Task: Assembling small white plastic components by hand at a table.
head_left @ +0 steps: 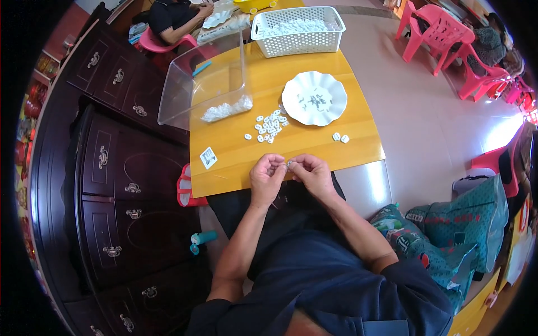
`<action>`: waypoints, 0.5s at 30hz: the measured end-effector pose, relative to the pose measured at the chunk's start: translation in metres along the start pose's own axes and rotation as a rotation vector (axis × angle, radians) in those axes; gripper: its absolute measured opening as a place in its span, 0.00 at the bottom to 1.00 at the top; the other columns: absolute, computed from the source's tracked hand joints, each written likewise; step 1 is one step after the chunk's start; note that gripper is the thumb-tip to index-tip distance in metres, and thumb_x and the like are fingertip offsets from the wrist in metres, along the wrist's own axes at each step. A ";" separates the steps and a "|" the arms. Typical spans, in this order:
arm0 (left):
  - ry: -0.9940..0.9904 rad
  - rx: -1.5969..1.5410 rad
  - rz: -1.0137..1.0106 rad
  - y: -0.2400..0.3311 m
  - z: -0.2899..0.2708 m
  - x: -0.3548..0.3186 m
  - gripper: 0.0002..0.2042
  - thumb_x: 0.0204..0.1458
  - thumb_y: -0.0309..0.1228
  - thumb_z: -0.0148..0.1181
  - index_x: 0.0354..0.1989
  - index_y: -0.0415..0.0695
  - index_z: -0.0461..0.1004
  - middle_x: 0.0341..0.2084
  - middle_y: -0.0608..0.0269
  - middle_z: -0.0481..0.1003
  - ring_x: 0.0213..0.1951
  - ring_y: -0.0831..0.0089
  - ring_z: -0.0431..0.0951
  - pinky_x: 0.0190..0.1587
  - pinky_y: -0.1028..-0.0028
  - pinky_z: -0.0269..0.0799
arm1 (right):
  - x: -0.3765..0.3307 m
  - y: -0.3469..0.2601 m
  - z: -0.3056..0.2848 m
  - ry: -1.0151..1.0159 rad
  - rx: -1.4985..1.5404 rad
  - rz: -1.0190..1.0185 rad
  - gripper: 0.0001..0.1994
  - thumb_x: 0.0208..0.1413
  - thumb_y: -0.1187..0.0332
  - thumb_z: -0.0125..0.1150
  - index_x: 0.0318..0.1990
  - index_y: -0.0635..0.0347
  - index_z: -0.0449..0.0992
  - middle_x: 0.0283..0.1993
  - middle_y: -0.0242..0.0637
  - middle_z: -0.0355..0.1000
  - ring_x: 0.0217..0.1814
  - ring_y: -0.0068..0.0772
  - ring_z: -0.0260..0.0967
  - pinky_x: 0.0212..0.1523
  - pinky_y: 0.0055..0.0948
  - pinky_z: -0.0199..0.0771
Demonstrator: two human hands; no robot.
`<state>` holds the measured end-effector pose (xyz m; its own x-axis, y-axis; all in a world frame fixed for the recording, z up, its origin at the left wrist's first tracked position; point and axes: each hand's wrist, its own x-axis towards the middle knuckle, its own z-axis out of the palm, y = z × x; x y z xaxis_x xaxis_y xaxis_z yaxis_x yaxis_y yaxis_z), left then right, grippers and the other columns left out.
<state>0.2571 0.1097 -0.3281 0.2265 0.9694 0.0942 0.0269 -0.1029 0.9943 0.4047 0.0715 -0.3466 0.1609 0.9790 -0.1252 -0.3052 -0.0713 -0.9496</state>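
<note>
At the near edge of the yellow worktop (314,147), my left hand (267,178) and right hand (311,172) are pinching one tiny white piece (290,163) between fingertips; loose white pieces (270,125) are lying beside the scalloped plate (314,98).

On the table (235,168) before me, small pieces (270,126) lie left of a plate (314,98), a basket (297,31) behind it, a tilted bin (204,84) overhanging the left edge, two pieces (340,137) right.
</note>
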 end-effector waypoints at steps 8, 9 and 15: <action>-0.111 0.260 0.157 0.012 -0.008 0.008 0.05 0.54 0.17 0.61 0.38 0.37 0.75 0.29 0.68 0.77 0.31 0.84 0.76 0.35 0.81 0.73 | 0.002 0.001 -0.005 -0.051 -0.026 0.006 0.06 0.62 0.71 0.64 0.39 0.66 0.79 0.28 0.28 0.77 0.26 0.15 0.70 0.28 0.18 0.71; -0.113 0.260 0.155 0.016 -0.008 0.008 0.05 0.54 0.17 0.61 0.38 0.37 0.75 0.29 0.68 0.77 0.31 0.84 0.76 0.35 0.81 0.73 | 0.002 0.001 -0.005 -0.056 -0.024 0.007 0.06 0.62 0.71 0.64 0.39 0.66 0.79 0.28 0.29 0.77 0.26 0.15 0.71 0.28 0.18 0.71; -0.135 0.360 0.241 0.023 -0.006 0.012 0.05 0.53 0.17 0.61 0.37 0.37 0.76 0.26 0.62 0.79 0.28 0.79 0.78 0.32 0.76 0.74 | 0.002 0.000 -0.005 -0.037 -0.063 0.016 0.06 0.62 0.72 0.63 0.39 0.67 0.79 0.28 0.30 0.77 0.27 0.15 0.71 0.29 0.18 0.72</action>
<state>0.2544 0.1207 -0.3039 0.3922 0.8731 0.2896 0.2892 -0.4159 0.8622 0.4095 0.0725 -0.3483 0.1210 0.9840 -0.1304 -0.2475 -0.0973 -0.9640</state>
